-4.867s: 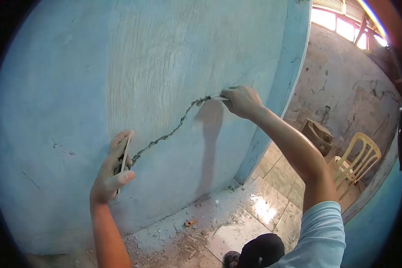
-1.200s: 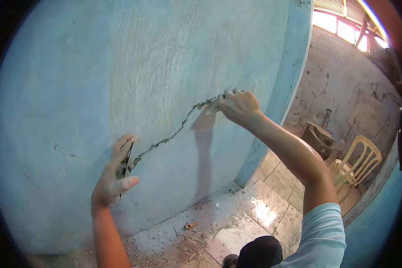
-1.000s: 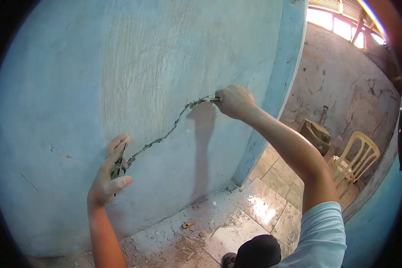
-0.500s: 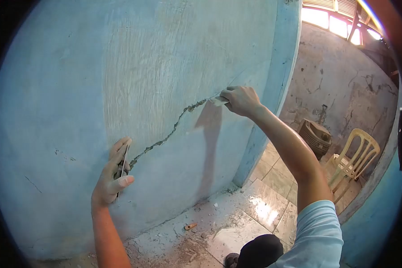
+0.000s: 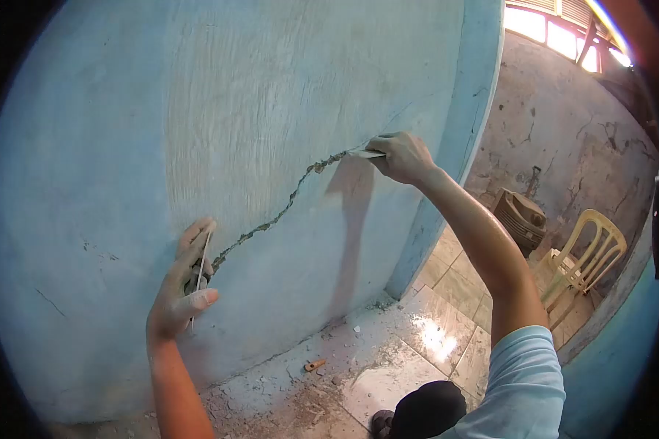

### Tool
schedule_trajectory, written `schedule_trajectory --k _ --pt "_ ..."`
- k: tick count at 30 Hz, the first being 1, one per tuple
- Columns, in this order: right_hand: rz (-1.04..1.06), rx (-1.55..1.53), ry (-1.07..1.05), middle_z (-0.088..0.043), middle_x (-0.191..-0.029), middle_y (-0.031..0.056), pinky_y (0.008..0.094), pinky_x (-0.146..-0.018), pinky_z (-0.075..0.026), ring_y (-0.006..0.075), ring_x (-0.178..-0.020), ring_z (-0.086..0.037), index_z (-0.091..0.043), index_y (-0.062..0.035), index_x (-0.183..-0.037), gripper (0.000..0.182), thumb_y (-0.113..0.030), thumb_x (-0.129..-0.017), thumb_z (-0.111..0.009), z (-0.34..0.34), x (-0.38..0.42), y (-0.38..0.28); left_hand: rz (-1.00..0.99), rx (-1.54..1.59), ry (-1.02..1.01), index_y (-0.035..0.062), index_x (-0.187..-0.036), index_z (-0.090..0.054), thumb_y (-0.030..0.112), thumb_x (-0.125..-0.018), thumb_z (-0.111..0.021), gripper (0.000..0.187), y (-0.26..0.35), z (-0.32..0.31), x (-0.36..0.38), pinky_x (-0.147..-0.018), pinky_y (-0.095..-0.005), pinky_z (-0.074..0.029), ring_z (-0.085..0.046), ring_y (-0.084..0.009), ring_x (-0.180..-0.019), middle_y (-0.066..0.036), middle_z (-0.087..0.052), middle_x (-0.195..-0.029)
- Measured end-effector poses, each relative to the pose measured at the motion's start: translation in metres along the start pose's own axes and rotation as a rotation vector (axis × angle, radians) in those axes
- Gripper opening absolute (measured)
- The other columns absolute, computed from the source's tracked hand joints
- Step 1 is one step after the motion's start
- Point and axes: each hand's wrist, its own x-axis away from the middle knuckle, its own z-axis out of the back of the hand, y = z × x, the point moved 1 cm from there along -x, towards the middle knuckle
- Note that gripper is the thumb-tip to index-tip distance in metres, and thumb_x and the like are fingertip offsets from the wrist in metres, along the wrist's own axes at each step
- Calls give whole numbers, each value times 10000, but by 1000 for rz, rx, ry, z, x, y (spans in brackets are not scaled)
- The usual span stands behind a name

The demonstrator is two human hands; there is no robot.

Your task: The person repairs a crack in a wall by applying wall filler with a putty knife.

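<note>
A jagged crack runs diagonally up the blue wall. At its upper right end, my right hand is closed round a flat scraper, with the pale blade against the wall at the crack. My left hand, dusty with powder, is by the crack's lower left end. It grips a thin flat plate seen nearly edge-on; a dark part lies behind it among the fingers, too hidden to name.
Rubble and dust lie on the tiled floor along the wall's base, with a small orange-brown piece among them. Through the opening at right stand a yellow plastic chair and a dark ribbed container. The doorway edge is close to my right arm.
My right hand has tilted slightly, and the scraper blade now shows more edge-on near the crack's end. The left hand keeps its grip. The view has shifted a little.
</note>
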Motion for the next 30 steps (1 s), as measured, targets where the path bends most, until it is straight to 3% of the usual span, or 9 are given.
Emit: schedule_trajectory --k 7,13,16,17,18,21,23,25,30 --pt "31 46 1 -772 -916 53 482 -703 -589 329 -877 -742 -749 -161 -1019 160 -305 -957 -716 -7 -1 8 25 -34 -32 8 -1655 -420 573 -609 -755 1235 2 3 3 -882 -298 -437 -467 -186 -1011 -97 -374 -1642" --pt "-114 203 -118 -783 -937 115 498 -738 -611 338 -910 -768 -750 -167 -1057 151 -274 -982 -675 -1 0 -22 -22 -40 -38 -18 -1648 -404 537 -665 -774 1188 2 -1 1 -1218 -427 -346 -404 -336 -1501 -184 -334 -1692" --pt "-73 364 -230 -794 -953 146 509 -769 -627 353 -934 -786 -798 -120 -1055 221 -251 -1015 -624 20 -14 -54 -75 -144 -64 -43 -1633 -407 563 -682 -779 1188 -7 4 -2 -1271 -449 -265 -328 -359 -1572 -209 -323 -1691" --pt "-96 409 -302 -795 -955 148 512 -772 -629 356 -935 -787 -805 -108 -1049 237 -250 -1019 -617 30 -23 -60 -69 -164 -41 -15 -1638 -421 591 -658 -768 1204 -7 4 -2 -1157 -404 -323 -377 -305 -1388 -171 -340 -1675" --pt "-68 364 -317 -789 -952 167 506 -772 -628 359 -945 -787 -804 -84 -1010 244 -263 -1014 -637 41 -28 -55 -68 -177 -15 13 -1643 -435 620 -633 -758 1222 -6 1 -3 -1043 -359 -381 -427 -252 -1203 -133 -357 -1659" --pt "-77 235 -257 -783 -941 187 499 -772 -622 368 -938 -781 -804 -73 -988 231 -258 -1008 -667 27 -15 -36 -66 -163 -7 15 -1645 -434 639 -637 -760 1230 -5 -2 0 -1062 -373 -377 -424 -257 -1236 -144 -351 -1663" --pt "-147 30 -179 -771 -911 188 513 -772 -613 390 -922 -767 -797 -66 -968 259 -262 -1034 -640 6 -10 -15 -85 -117 -46 -53 -1632 -403 574 -703 -783 1182 -5 0 1 -1290 -474 -244 -293 -358 -1595 -208 -322 -1691" --pt "-317 -213 -201 -769 -903 176 519 -767 -613 386 -920 -767 -789 -61 -969 278 -270 -1048 -625 11 -13 -14 -83 -107 -47 -48 -1634 -402 574 -702 -793 1187 -6 -2 1 -1289 -470 -246 -294 -355 -1595 -205 -323 -1689" --pt "186 255 -80 -777 -955 166 527 -788 -611 373 -937 -772 -760 12 -990 285 -254 -1003 -657 15 -10 -6 -60 -84 -43 -38 -1638 -402 543 -706 -814 1173 -2 -3 2 -1292 -444 -244 -292 -344 -1597 -189 -310 -1695"
